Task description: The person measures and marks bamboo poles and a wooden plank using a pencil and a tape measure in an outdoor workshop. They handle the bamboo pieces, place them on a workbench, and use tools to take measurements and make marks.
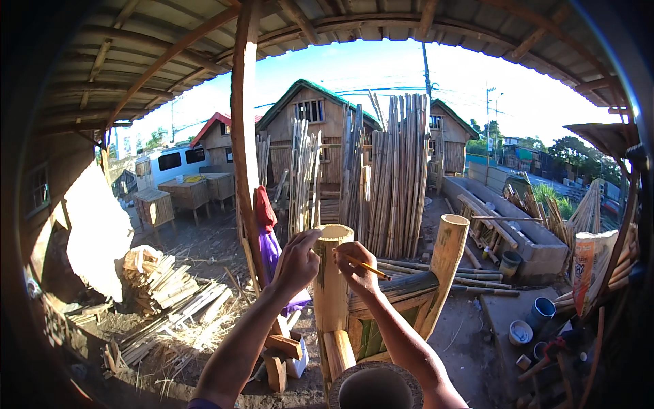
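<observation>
In front of me stands a bamboo frame with thick posts, its panel (397,289) of split bamboo running between two of them. My left hand (297,263) lies against the left side of the tall bamboo post (330,293), its fingers bent at the rim and its thumb lower down. Gripped in my right hand (355,271) is a yellow pencil (371,268), pointed at the same post just under its cut top. Another post (446,273) leans outward at the right. Closest to me is the round hollow end of a thick post (376,390), between my forearms.
A wooden pillar (245,136) rises just left of the frame. Split bamboo (163,286) lies piled at the left, with wood blocks (277,371) beside my left forearm. Buckets (543,309) stand at the right. Tall bamboo poles (402,174) lean upright behind.
</observation>
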`<state>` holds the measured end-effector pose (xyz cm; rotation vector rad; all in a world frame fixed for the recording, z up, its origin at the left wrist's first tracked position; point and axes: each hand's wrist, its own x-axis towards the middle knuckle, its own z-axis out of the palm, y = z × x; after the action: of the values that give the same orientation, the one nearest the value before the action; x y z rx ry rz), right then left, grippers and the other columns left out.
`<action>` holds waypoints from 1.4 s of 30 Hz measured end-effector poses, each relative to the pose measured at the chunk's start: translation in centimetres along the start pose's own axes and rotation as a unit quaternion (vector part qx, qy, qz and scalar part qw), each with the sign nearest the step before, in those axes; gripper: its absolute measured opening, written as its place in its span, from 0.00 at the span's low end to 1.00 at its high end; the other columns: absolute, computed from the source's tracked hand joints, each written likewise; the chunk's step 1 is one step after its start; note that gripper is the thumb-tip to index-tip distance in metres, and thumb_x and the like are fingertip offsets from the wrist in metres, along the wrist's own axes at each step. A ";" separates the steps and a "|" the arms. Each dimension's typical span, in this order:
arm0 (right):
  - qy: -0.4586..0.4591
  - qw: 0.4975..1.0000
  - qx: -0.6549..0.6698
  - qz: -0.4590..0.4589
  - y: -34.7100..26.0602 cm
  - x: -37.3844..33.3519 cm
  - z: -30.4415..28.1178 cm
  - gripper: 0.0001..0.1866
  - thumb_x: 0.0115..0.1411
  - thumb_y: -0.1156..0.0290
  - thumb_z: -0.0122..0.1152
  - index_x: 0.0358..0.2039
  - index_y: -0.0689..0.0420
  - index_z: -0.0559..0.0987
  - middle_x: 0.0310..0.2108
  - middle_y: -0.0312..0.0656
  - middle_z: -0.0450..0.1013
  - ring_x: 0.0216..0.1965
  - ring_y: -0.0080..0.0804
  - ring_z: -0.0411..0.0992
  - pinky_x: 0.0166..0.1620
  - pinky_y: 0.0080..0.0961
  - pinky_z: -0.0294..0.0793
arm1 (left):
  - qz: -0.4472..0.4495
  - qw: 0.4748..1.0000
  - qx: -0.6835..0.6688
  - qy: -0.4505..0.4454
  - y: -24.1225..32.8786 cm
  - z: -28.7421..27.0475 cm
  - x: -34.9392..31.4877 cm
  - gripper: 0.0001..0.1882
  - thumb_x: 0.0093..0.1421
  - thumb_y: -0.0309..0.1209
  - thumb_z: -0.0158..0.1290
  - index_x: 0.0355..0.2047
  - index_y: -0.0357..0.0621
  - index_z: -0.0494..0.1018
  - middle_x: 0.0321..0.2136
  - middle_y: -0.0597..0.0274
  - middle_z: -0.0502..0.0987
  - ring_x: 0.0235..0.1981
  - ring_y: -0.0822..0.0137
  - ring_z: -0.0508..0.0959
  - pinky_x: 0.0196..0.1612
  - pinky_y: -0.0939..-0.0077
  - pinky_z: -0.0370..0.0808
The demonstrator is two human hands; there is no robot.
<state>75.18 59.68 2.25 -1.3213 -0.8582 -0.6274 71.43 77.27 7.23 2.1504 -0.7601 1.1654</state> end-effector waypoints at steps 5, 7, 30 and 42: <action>0.023 0.998 -0.051 -0.024 2.1 0.8 -0.1 0.04 0.63 0.76 0.58 0.38 0.61 0.76 0.31 0.36 0.76 0.34 0.19 0.75 0.37 0.19 0.75 | 0.029 0.999 0.005 -0.045 -3.5 2.1 1.5 0.25 0.50 0.15 0.47 0.51 0.35 0.74 0.51 0.43 0.76 0.56 0.50 0.75 0.61 0.63 0.71; 0.033 0.994 -0.091 -0.047 2.1 1.0 -0.1 0.03 0.62 0.77 0.58 0.37 0.61 0.77 0.30 0.36 0.76 0.33 0.19 0.75 0.37 0.19 0.75 | 0.017 0.999 -0.018 -0.040 -4.1 2.5 0.8 0.26 0.50 0.16 0.46 0.52 0.36 0.75 0.52 0.43 0.76 0.57 0.51 0.75 0.61 0.65 0.71; 0.062 0.976 -0.179 -0.105 2.5 1.7 0.6 0.09 0.55 0.78 0.65 0.38 0.55 0.80 0.31 0.44 0.80 0.32 0.37 0.81 0.37 0.27 0.79 | -0.037 0.997 -0.068 0.014 -4.0 3.6 -0.5 0.39 0.44 0.15 0.42 0.62 0.40 0.55 0.52 0.49 0.78 0.59 0.51 0.73 0.63 0.62 0.68; 0.088 0.967 -0.199 -0.130 3.0 0.8 1.1 0.09 0.54 0.82 0.63 0.36 0.58 0.79 0.30 0.44 0.79 0.31 0.33 0.80 0.37 0.24 0.78 | -0.043 0.994 -0.100 0.021 -2.6 3.2 -0.4 0.37 0.47 0.16 0.41 0.61 0.42 0.60 0.54 0.43 0.74 0.59 0.45 0.72 0.62 0.58 0.69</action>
<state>77.87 61.31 1.21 -1.4935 -0.7891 -1.1547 74.86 76.84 4.90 1.9666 -0.7255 1.0409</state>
